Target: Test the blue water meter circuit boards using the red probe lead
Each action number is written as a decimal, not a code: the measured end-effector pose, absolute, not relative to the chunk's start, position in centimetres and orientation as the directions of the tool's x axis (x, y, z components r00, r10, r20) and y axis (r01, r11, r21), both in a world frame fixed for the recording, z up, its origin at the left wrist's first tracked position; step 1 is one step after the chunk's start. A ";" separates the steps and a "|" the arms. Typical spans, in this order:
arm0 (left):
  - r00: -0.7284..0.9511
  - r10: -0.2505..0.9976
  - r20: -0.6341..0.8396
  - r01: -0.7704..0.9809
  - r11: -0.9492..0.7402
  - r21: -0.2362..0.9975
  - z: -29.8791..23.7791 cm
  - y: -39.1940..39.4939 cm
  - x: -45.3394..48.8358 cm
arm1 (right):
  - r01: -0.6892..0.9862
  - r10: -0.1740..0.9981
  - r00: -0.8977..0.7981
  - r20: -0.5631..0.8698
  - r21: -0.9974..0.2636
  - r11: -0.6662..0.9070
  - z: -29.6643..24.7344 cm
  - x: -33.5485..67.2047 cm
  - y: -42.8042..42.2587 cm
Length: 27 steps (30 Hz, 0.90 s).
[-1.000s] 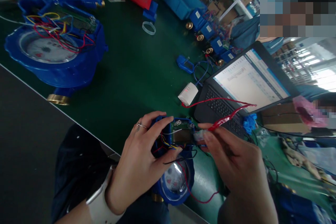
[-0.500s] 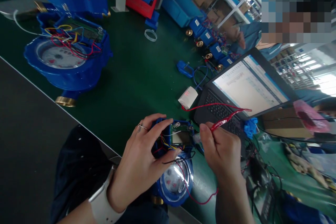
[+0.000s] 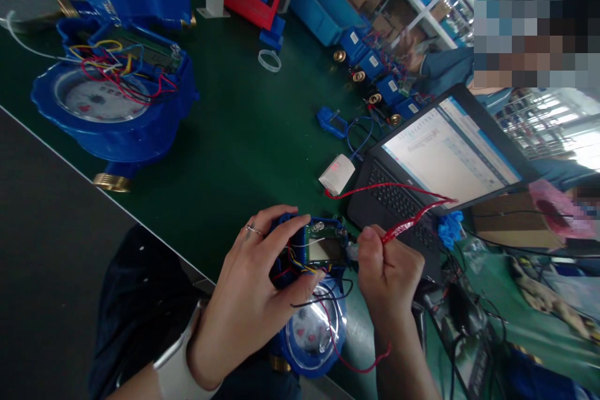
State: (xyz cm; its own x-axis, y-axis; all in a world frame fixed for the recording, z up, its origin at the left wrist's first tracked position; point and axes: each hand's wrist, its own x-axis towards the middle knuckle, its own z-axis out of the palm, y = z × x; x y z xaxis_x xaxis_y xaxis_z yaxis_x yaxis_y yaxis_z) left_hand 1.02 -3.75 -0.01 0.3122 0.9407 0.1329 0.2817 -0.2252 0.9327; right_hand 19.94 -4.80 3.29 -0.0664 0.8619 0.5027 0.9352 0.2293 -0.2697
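My left hand point(image 3: 253, 290) is wrapped round a small blue water meter point(image 3: 313, 331) at the table's near edge, fingers over its open electronics box. A green circuit board with a small display point(image 3: 323, 249) shows inside the box, among coloured wires. My right hand point(image 3: 391, 278) is closed in a pinch on a red wire point(image 3: 407, 223) right beside the board. That red wire runs up over the open laptop point(image 3: 435, 159). A ring sits on my left hand and a white watch band on the wrist.
A large blue water meter point(image 3: 107, 106) with loose coloured wires lies at the far left. A white box point(image 3: 336, 174), a blue clip point(image 3: 332, 121), a white ring point(image 3: 269, 60) and a row of small blue meters point(image 3: 375, 72) lie further back. Another person's hand point(image 3: 412, 50) works there.
My right hand has drawn in closer to the circuit board, fingers curling tighter on the red wire. The left hand keeps its grip on the meter. The view has shifted slightly.
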 end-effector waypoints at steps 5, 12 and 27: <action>0.309 0.942 0.133 0.272 -0.222 0.937 0.0 -3.7 1.0 | 0.909 0.870 0.022 0.493 -0.371 0.188 2.7 19.8 -5.1; 0.318 0.941 0.120 0.277 -0.213 0.937 0.1 -3.8 1.0 | 0.902 0.869 0.052 0.492 -0.397 0.170 3.0 19.6 -5.1; 0.316 0.941 0.119 0.276 -0.211 0.938 0.2 -3.7 1.0 | 0.913 0.864 0.044 0.502 -0.372 0.169 3.0 19.6 -5.0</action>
